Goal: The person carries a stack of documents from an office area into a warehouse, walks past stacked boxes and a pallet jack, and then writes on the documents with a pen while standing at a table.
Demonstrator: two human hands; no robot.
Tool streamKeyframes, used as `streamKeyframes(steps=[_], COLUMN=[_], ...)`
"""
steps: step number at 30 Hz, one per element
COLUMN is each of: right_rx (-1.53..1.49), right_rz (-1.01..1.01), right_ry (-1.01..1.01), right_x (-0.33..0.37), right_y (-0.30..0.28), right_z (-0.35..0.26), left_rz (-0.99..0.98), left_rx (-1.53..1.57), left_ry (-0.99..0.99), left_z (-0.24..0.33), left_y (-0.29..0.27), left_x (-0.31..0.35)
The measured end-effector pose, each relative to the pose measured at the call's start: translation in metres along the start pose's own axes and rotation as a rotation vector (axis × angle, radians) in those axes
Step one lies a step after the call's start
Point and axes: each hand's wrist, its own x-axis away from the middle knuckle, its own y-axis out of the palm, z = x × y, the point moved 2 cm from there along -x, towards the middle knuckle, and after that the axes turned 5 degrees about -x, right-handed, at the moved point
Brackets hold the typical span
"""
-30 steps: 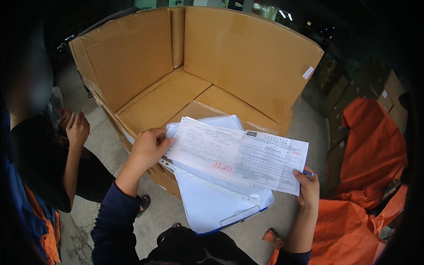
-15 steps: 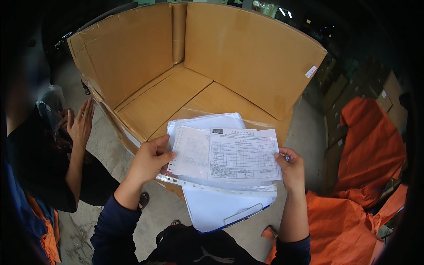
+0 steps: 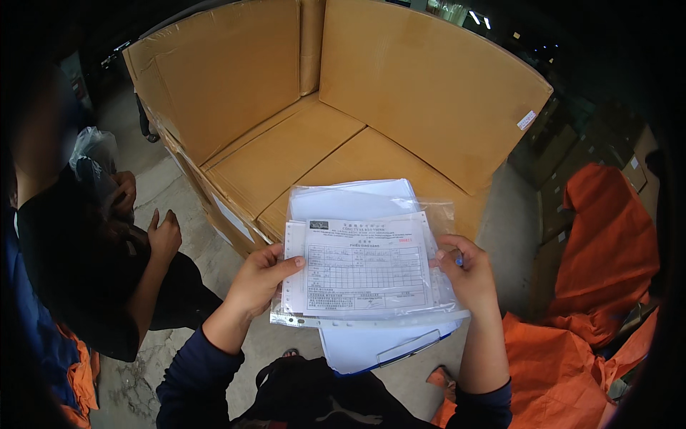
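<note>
A person looks down at their own two hands, which hold a stack of papers in front of a large open cardboard box. The left hand grips the left edge of a printed form, thumb pressed on top and fingers curled under. The right hand grips the right edge the same way, fingers closed on the sheet; something small and blue shows between its fingers, possibly a pen, though the view is too poor to be sure. The form has a ruled table on it and lies level, facing up. Under it lies a clear plastic sleeve with a punched edge, then blank white sheets and a clipboard with a blue rim, its clip toward the person. At the left stands another person in dark clothes, one hand raised near the box's corner. Orange fabric lies heaped at the right, on a concrete floor.
</note>
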Motion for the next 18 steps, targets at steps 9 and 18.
streamKeyframes(steps=[9, 18], right_rx=[-0.179, -0.36], right_rz=[0.423, -0.076], right_ry=[-0.588, -0.364], right_x=[-0.014, -0.061], right_y=[-0.023, -0.03], right_z=[-0.056, -0.146], left_rz=[0.02, -0.084], left_rx=[-0.201, 0.128], left_ry=[0.532, 0.728], left_z=[0.024, 0.053], left_y=[0.001, -0.008], left_x=[0.011, -0.029])
